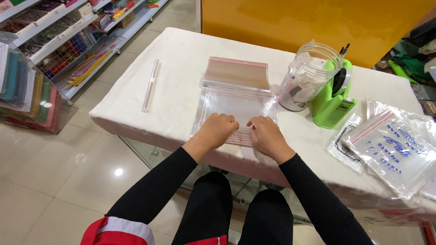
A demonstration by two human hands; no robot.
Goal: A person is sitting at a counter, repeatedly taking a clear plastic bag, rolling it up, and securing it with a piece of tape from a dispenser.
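Hands press together: left hand [218, 128] and right hand [267, 134], each grip curled shut on the clear plastic bag [236, 106] lying flat beneath them on the surface [177, 68]; flattening evenly outward seems best.

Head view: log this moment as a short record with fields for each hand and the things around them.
left hand: knuckles down on the near edge of the clear bags
right hand: pressing the same edge, beside the left
clear bags: flat stack, red-edged flaps folded back on the far side
table: covered in white cloth
plastic jar: clear, upright, right of the stack
tape dispenser: green, beside the jar
printed bags: loose pile, far right
narrow strip: clear, left of the stack
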